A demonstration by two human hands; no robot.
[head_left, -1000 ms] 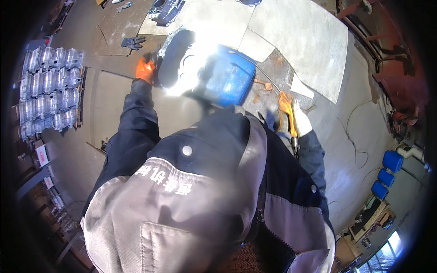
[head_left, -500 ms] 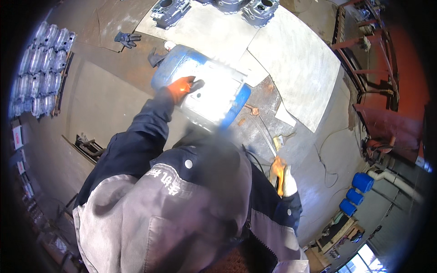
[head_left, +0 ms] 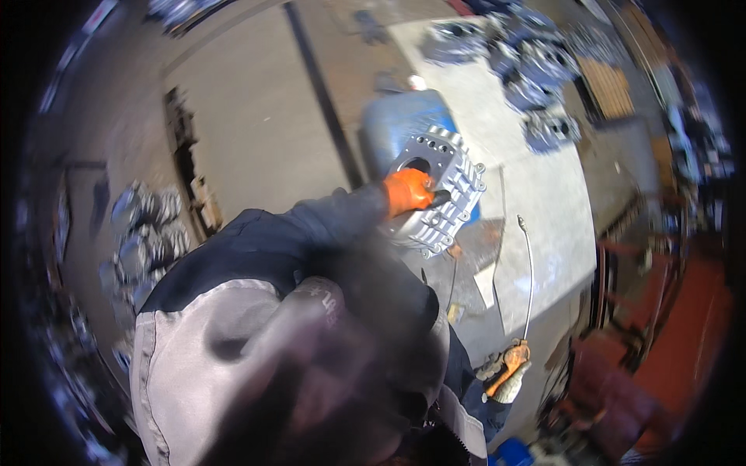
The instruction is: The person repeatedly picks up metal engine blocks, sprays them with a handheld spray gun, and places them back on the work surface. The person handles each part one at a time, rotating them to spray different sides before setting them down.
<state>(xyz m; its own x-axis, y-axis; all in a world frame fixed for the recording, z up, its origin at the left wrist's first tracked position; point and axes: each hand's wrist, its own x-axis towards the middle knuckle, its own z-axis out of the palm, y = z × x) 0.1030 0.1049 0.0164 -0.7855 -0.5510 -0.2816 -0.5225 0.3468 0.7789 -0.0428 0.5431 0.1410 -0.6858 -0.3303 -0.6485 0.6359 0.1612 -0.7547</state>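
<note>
My left hand (head_left: 410, 193), in an orange glove with dark fingertips, grips a silvery cast-metal housing (head_left: 457, 186). The ribbed housing has a large round opening and several smaller holes; it rests tilted against a blue plastic drum (head_left: 404, 116) lying beneath it. At the lower right, my right hand (head_left: 507, 373), in an orange and pale glove, is closed on the near end of a long thin metal rod (head_left: 532, 283). Its slightly thicker tip points away from me, apart from the housing. The fingers partly hide the rod's held end.
Pale sheets (head_left: 556, 186) cover the floor beyond the drum, with several similar castings (head_left: 536, 74) on them. More castings (head_left: 148, 241) stand at the left. A red metal structure (head_left: 660, 334) rises at the right. A dark glove (head_left: 371, 27) lies far ahead.
My view has swung, shifting the scene. The housing is now turned and tilted under my left hand. The rod in my right hand has swung up and outward to the right.
</note>
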